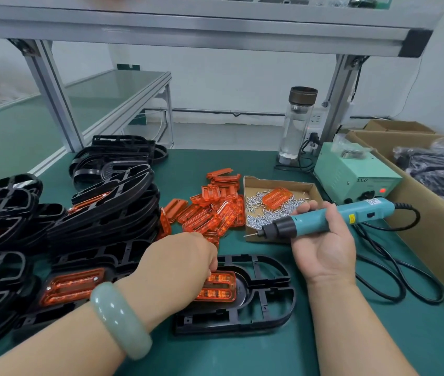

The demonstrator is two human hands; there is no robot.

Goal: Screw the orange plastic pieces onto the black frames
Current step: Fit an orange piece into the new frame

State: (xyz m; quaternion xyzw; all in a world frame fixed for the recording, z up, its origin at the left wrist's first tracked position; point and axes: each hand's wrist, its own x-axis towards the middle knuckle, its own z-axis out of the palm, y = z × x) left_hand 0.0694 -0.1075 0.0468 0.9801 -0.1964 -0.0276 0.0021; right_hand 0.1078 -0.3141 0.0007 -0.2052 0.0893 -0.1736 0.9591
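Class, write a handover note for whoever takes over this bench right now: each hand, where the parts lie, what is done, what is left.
Left grip: fingers curled on the orange piece, holding it seated in the front black frame.
Right grip: holds the electric screwdriver, bit clear of the frame.
Supplies: loose orange pieces mid-table; screws in the cardboard tray.
Done: stacked frames at left carry screwed orange pieces.
Left: no screw shows in the front piece; drive them, then the bare frames behind.
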